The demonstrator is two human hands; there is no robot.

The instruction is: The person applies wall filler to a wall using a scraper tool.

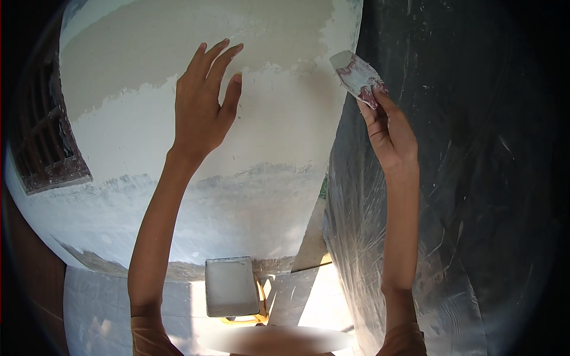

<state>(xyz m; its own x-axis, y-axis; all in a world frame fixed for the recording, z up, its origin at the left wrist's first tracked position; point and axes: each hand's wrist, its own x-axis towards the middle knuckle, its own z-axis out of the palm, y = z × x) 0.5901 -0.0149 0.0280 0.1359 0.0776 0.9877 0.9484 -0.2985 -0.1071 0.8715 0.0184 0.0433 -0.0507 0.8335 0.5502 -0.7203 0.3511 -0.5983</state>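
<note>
A pale wall [267, 124] fills the middle of the view, with a damp-looking beige coat across its upper part and whiter, drier coating below. My left hand [205, 98] is raised in front of it with fingers apart and nothing held; whether it touches the surface I cannot tell. Pinched between thumb and fingers of my right hand [392, 130] is a flat putty scraper [358, 76], its blade smeared with white putty over a dark red part. The scraper is up beside the wall's right edge, tilted to the upper left.
Dark plastic sheeting [475, 178] hangs along the right. At left, a window with a brown grille [50, 130] is set into the wall. Below stands a yellow stool [261, 296] with a grey rectangular board or lid [231, 288] on top. Bright sunlight falls on the floor.
</note>
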